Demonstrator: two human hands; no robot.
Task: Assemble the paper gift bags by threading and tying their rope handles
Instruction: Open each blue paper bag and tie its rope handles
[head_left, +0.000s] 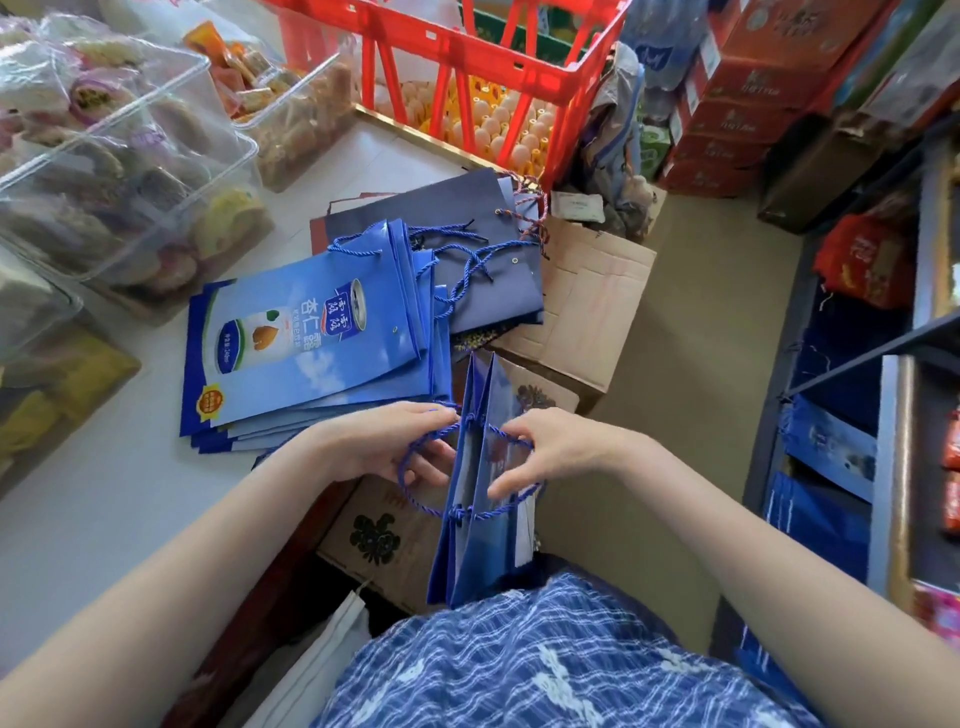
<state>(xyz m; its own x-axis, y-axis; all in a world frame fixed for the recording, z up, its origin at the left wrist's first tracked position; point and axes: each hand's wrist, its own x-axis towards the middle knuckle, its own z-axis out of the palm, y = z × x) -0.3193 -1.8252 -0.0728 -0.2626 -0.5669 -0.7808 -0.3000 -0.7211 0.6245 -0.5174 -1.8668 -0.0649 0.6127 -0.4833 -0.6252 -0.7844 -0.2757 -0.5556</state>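
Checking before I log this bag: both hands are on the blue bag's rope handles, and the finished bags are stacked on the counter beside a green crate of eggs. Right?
Not quite: the crate holding the eggs is red, not green, as the head view shows. The rest holds: left hand and right hand are on the blue bag's rope handles, finished bags stacked on the counter.

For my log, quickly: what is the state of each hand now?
Left hand: closed, pinching the blue rope handle of the blue paper bag.
Right hand: closed, pinching the bag's other rope handle.
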